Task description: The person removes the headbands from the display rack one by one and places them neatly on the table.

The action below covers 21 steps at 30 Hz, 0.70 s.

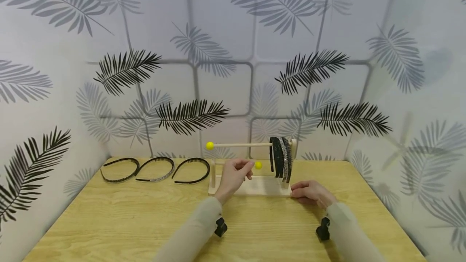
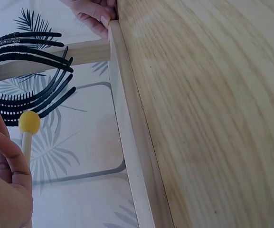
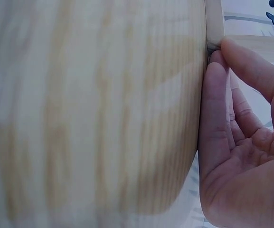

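A light wooden rack (image 1: 251, 191) stands near the far edge of a wood-grain table (image 1: 145, 221), right of its middle, its long axis running left to right. Its upper rod (image 1: 240, 145) reaches leftward from the taller right-hand post and ends in a yellow ball (image 1: 210, 145); the lower rod (image 2: 26, 147), nearer the person, points the opposite way, from the left post to another yellow ball at its right tip. Several dark and glittery headbands (image 1: 279, 157) hang close together at the right of the upper rod, curved tops up and open ends down. The person's left hand (image 1: 234, 175) is at the lower rod, fingers bent and thumb near forefinger, just left of its ball; whether it grips the rod I cannot tell. The right hand (image 1: 311, 191) pinches the right front corner of the base between thumb and fingertips. Only the head view shows three more headbands (image 1: 158, 179) lying in a row on the table, left of the rack, and the upper rod's ball. The left wrist view adds the comb-like teeth inside the hanging bands; the right wrist view gives the thumb (image 3: 250, 64) at the base's corner up close.
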### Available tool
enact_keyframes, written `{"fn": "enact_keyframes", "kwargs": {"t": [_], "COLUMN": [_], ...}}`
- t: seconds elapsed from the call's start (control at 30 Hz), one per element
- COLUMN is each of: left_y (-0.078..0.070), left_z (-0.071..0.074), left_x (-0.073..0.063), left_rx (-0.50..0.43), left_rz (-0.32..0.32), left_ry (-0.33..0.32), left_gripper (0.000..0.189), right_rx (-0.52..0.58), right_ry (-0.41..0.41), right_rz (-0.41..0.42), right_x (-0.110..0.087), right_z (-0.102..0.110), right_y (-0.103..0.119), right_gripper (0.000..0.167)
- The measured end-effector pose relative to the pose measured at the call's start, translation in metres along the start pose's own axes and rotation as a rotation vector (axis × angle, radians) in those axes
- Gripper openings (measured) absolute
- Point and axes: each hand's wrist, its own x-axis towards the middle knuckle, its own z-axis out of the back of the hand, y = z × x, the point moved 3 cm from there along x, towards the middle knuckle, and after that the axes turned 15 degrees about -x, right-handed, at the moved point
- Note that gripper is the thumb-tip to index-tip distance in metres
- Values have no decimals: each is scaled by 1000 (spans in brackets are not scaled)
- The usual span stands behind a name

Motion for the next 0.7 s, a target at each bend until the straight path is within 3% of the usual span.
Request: {"fn": "enact_keyframes", "kwargs": {"t": [0.23, 0.5, 0.7], "left_y": [4, 3, 3], "left_z": [-12, -21, -26], "left_x": [5, 10, 12], "left_rx": [-44, -107, -124], "left_rz": [-10, 0, -1], "left_ry": [17, -26, -14], "left_gripper": [30, 25, 24], "right_rx": [2, 21, 21], "right_ry": [-3, 15, 8], "right_rz": [9, 7, 10], "right_x": [-1, -1, -2], "right_z": [1, -1, -1], "right_y": [-3, -4, -3], "right_gripper": [44, 45, 45]}}
